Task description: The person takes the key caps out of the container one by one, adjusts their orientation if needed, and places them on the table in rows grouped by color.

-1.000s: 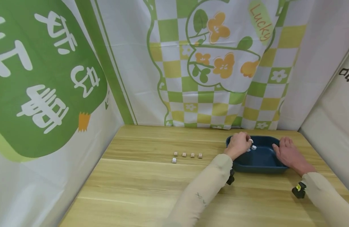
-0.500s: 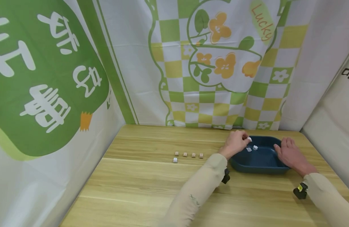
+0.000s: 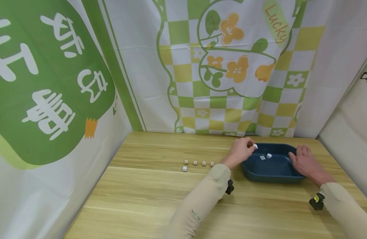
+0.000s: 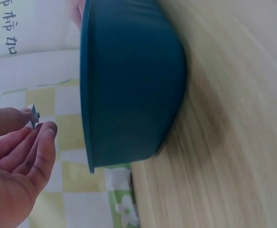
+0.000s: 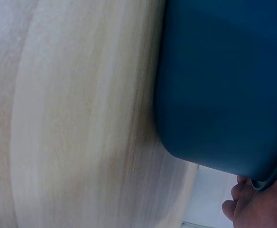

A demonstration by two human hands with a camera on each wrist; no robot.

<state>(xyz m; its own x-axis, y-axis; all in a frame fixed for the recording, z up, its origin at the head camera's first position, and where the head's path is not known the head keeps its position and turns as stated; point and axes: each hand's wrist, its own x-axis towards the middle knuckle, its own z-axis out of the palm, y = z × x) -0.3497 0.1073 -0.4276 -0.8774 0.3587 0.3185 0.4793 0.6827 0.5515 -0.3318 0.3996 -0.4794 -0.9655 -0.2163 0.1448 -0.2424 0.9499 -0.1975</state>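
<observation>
My left hand (image 3: pixel 239 151) pinches a small white keycap (image 3: pixel 255 146) between thumb and fingers, at the left rim of a dark blue plastic basin (image 3: pixel 276 178). The left wrist view shows this keycap (image 4: pixel 34 116) edge-on at the thumb tip, with the other fingers bent behind it. Two keycaps (image 3: pixel 269 155) lie loose on the basin's floor. My right hand (image 3: pixel 307 164) holds the basin's right rim, thumb on the inner side. In the right wrist view its fingers (image 5: pixel 240 197) bend over past the rim, partly hidden by the basin.
Left of the basin, several beige keycaps (image 3: pixel 195 163) stand in a row on the wooden table (image 3: pixel 135 199). One white keycap (image 3: pixel 184 169) sits just in front of the row's left end. Printed cloth (image 3: pixel 213 109) hangs behind the table, and more cloth closes both sides.
My left hand has drawn back leftward from over the basin to its left rim, with the keycap still pinched. The keycaps inside came into fuller view. My right hand stays at the rim.
</observation>
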